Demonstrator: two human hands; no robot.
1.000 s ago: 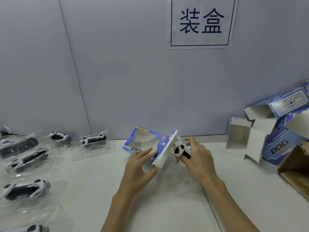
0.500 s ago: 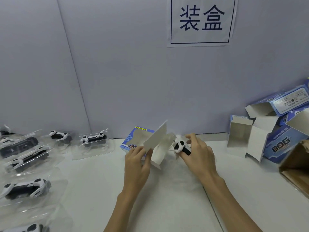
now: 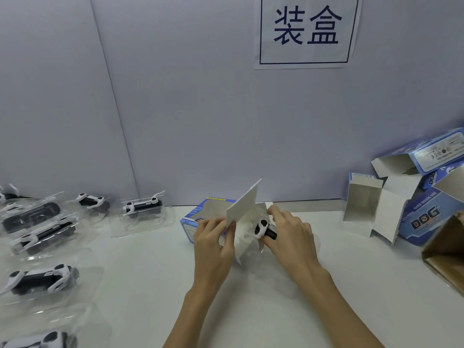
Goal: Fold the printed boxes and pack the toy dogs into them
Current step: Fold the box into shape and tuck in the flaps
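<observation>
A blue printed box (image 3: 200, 214) lies on its side at the middle of the white table (image 3: 150, 285), its open end facing right. My left hand (image 3: 213, 237) grips that end, holding a white end flap (image 3: 244, 205) tilted up. My right hand (image 3: 288, 232) grips a black and white toy dog (image 3: 262, 228) in its clear plastic tray, the dog's front end at the box's mouth. How far the dog reaches inside is hidden by the flaps.
Several more toy dogs in clear trays (image 3: 141, 207) lie along the left side of the table. Folded blue DOG boxes (image 3: 424, 217) with open ends are piled at the right. A brown carton (image 3: 447, 249) sits at the right edge. A paper sign (image 3: 306, 31) hangs on the grey wall.
My left hand lifted the box's end flap from lowered to raised and shifted its grip to the open end. My right hand kept the toy dog at the mouth.
</observation>
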